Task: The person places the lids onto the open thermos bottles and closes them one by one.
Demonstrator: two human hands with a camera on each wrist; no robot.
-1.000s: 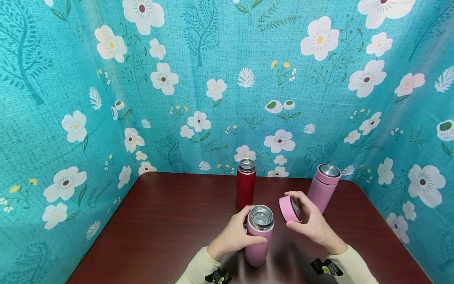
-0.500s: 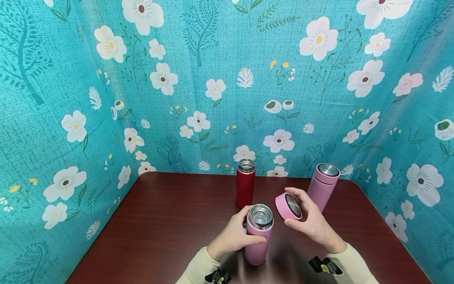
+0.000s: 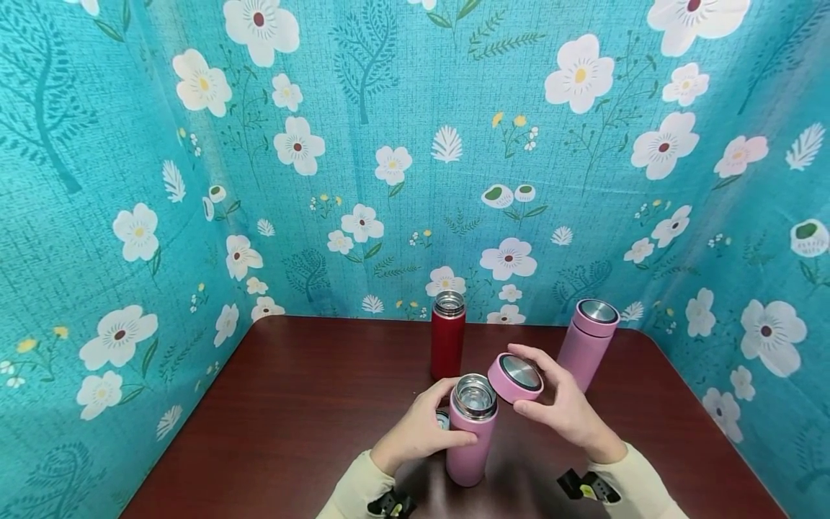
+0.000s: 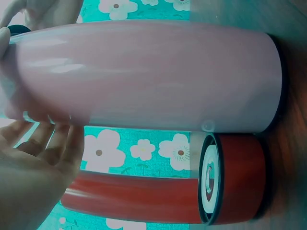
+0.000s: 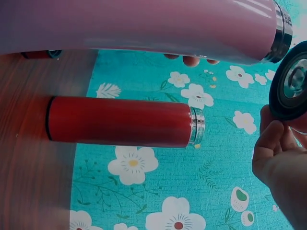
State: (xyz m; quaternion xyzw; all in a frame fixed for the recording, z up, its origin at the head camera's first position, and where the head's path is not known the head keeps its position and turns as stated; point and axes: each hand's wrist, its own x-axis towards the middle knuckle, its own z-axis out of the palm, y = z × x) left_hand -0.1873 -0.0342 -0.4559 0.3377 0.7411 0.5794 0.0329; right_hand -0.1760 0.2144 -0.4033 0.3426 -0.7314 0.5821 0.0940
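Observation:
My left hand (image 3: pixel 415 432) grips a pink thermos bottle (image 3: pixel 468 458) round its upper part. The bottle stands upright on the table, its steel mouth uncovered. In my right hand (image 3: pixel 564 411) I pinch a pink lid (image 3: pixel 515 378) between thumb and fingers. It is tilted, with its silver top facing up, just right of the bottle's mouth. The right wrist view shows the lid's dark-rimmed underside (image 5: pixel 293 84) apart from the bottle's steel neck (image 5: pixel 283 36). Beside the bottle's base in the left wrist view lies a red lid (image 4: pixel 242 177), mostly hidden behind my left hand in the head view.
A red thermos bottle (image 3: pixel 447 349) with a bare steel neck stands behind my left hand. Behind my right hand is another pink thermos bottle (image 3: pixel 586 349), its lid on. The dark wooden table (image 3: pixel 292 411) is enclosed by a turquoise flowered cloth (image 3: pixel 389 238).
My right hand has brought the pink lid left, closer to the bottle's mouth, and turned it from nearly on edge to a flatter tilt. My left hand keeps its grip, almost still.

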